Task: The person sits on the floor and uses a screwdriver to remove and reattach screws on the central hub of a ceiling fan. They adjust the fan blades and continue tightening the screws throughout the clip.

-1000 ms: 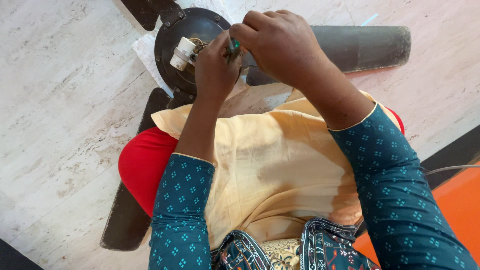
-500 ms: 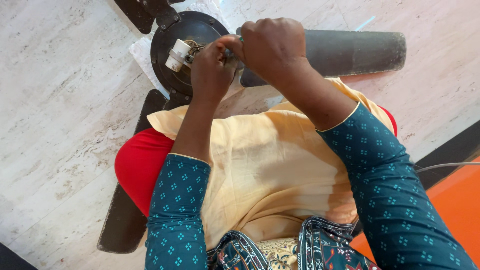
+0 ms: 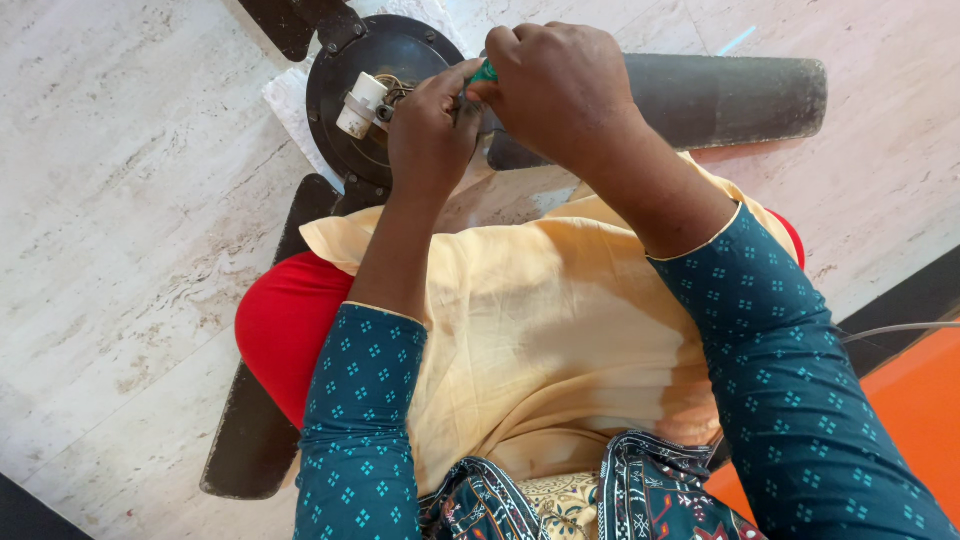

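A dark ceiling fan lies on the pale stone floor, its round motor hub [image 3: 350, 62] at the top. A white cylindrical part [image 3: 359, 104] with wires beside it sticks up from the hub's middle. My left hand [image 3: 432, 128] rests on the hub just right of that part, fingers curled. My right hand [image 3: 560, 88] is closed around a green-handled tool [image 3: 484, 72], whose tip is hidden between the two hands. One fan blade [image 3: 725, 98] reaches right, another [image 3: 250, 430] runs down left under my knee.
My lap, in yellow cloth over red trousers [image 3: 285, 325], fills the middle. A white cloth [image 3: 295, 105] lies under the hub. An orange surface [image 3: 910, 410] with a grey cable [image 3: 895, 330] sits at the right edge, past a dark strip.
Both hands stay together at the hub; the view has shifted slightly, and the green tool handle shows a little more above my left hand.
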